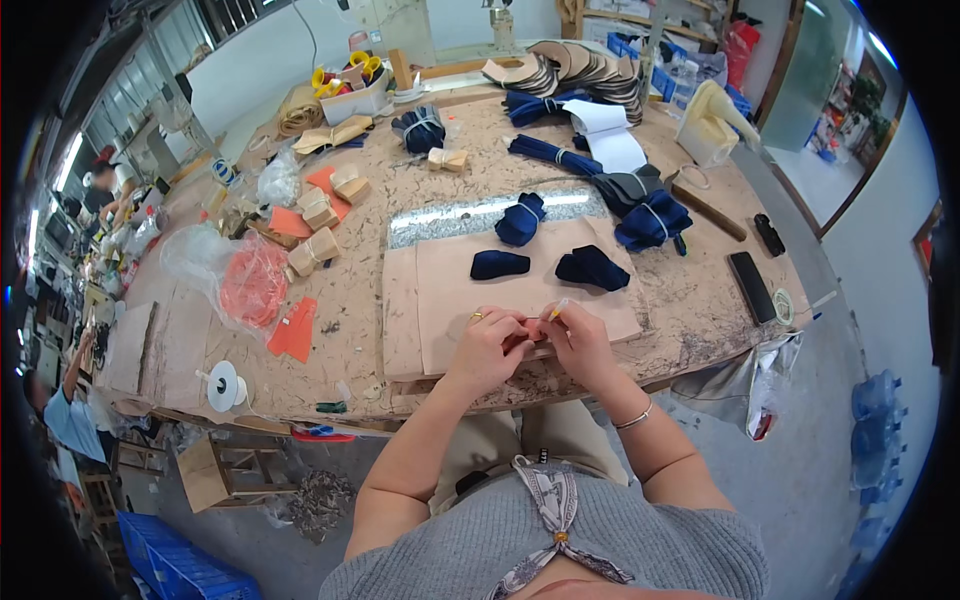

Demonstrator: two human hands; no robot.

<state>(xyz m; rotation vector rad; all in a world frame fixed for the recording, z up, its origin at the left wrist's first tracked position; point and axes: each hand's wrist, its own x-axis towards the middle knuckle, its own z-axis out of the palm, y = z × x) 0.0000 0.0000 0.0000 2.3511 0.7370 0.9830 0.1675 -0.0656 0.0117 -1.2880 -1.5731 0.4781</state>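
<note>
- Nearest the camera, I am seeing the person's grey top and patterned neck scarf (553, 505), with both bare forearms running up to the near edge of the workbench (700, 300).
- I am watching the left hand (490, 345) and right hand (578, 338) meeting just inside that near edge; the fingers of both are curling in narrowly, pinching a small pale piece (535, 335) between them, mostly hidden by the fingers.
- The right hand is also gripping a thin yellowish tool (556, 310), its tip pointing up and away.
- The hands are resting over a tan cutting board (450, 290) lying at the middle of the near edge.
- Farther back on that board, two dark blue fabric pieces (499, 264) (592, 267) are lying side by side, well apart from the hands.
- More dark blue bundles (652, 220) are sitting toward the right back of the workbench.
- A black rectangular block (752, 286) is lying near the right edge.
- A clear bag of orange pieces (250, 282) is sitting toward the left edge, with a white spool (223, 385) at the near left corner.
</note>
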